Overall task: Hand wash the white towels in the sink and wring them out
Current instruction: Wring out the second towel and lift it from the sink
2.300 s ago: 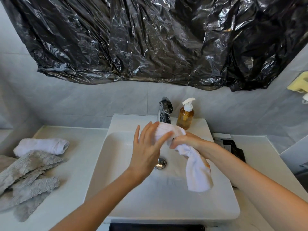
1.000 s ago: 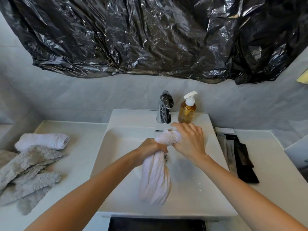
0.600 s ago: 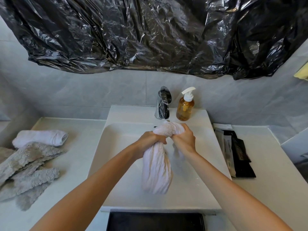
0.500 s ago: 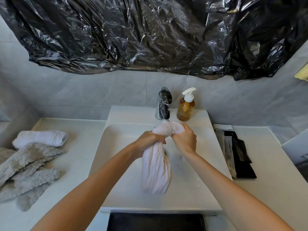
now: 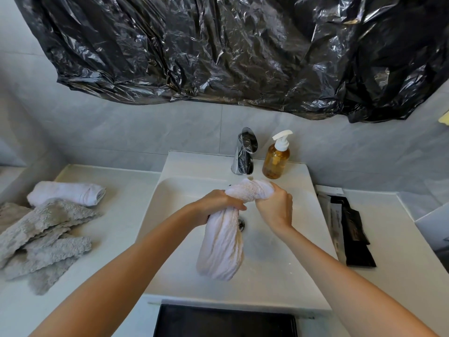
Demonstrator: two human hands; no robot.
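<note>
A wet white towel [image 5: 223, 242] hangs bunched over the white sink [image 5: 286, 271], its lower end dangling above the basin. My left hand [image 5: 216, 205] grips the towel around its middle. My right hand [image 5: 274, 207] grips the upper bunched end just below the chrome tap [image 5: 244, 152]. The drain [image 5: 241, 224] peeks out behind the towel. A second white towel [image 5: 65, 193] lies rolled on the counter at the left.
An amber soap pump bottle [image 5: 275, 159] stands right of the tap. Grey fluffy cloths [image 5: 38, 234] lie on the left counter. Black and white packets [image 5: 347, 227] lie on the right counter. Black plastic sheeting [image 5: 218, 49] hangs on the wall above.
My left hand closed round the towel's middle and my right hand took hold of the top end. Both hands now hold it bunched under the tap, hardly moving in the last half second.
</note>
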